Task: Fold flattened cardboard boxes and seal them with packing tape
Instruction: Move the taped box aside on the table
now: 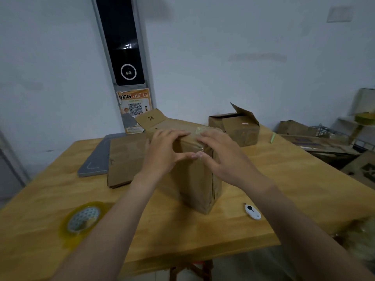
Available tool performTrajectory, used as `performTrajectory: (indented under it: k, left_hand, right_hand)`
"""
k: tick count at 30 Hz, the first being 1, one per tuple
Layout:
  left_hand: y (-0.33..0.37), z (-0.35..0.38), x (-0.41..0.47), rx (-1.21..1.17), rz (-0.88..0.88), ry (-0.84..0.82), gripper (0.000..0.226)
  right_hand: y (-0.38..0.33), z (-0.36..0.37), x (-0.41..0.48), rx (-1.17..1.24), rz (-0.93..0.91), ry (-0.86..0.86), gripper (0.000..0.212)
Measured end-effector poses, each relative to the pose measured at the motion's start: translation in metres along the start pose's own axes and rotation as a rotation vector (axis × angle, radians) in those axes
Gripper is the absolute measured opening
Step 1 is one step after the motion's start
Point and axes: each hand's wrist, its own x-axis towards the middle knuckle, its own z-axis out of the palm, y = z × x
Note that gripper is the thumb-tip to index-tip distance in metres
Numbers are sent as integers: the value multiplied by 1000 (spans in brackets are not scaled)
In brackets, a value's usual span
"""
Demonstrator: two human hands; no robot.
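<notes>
Cardboard box (194, 179) upright near the middle of the wooden counter (284, 189), one corner turned toward the camera, top closed, with a glossy strip of clear tape (199, 131) running along it and down over the near edge.

Left grip (162, 151) laid on the left half of the box top, fingers spread and nearly flat, pressing on the cardboard, thumb down on the near face. Right grip (225, 157) mirrored on the right half, fingers flat over the taped edge, thumb likewise on the near face. Thumb tips touching just below the top edge. Nothing pinched or clutched in either grip: both spread wide, only pressing. Box directly under and between the two grips, its lower part bare.

Behind the box on the left, a raised cardboard flap (151, 118) marked 24; cannot tell whether part of the same box.

Left of the box, a stack of flattened cardboard (125, 159), partly over a grey board (95, 159). Near the front left edge, a roll of clear packing tape (83, 220) lying flat. At the front right, a small white cutter (252, 211), apart from the box. At the far right, an open cardboard box (239, 126) with one flap up, and beside it a green pen (272, 138).
</notes>
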Motion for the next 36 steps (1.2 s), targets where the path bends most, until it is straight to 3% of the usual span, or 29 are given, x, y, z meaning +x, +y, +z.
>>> performTrajectory:
  k: [7,16,21,24,28,30,32,34,36]
  left_hand:
    - [-3,9,1,-40,38,27,94]
    - [-6,18,1,-46,32,41,91]
    - [-7,17,-2,-58,20,48,84]
    - [-4,12,-5,-96,29,21,71]
    - [0,1,-18,-131,42,-12,54]
    - [3,-5,-25,-239,-77,71,59]
    - [7,-15,-30,-412,-351,152,72]
    - [12,-25,-32,-722,-592,90,66]
    - [18,-31,-37,-902,-707,-52,45]
  right_hand:
    - [12,8,20,89,87,56,61]
    - [16,-1,37,8,155,-73,52]
    - [5,-7,51,-77,156,-221,56]
    - [5,-7,52,-1,184,-266,54]
    - [3,-18,50,-23,201,-261,38]
    - [-1,-25,51,-31,195,-201,28]
    - [-7,-32,53,64,212,-125,26]
    - [-18,-40,52,201,295,-154,60]
    - [-30,-45,48,273,394,-247,89]
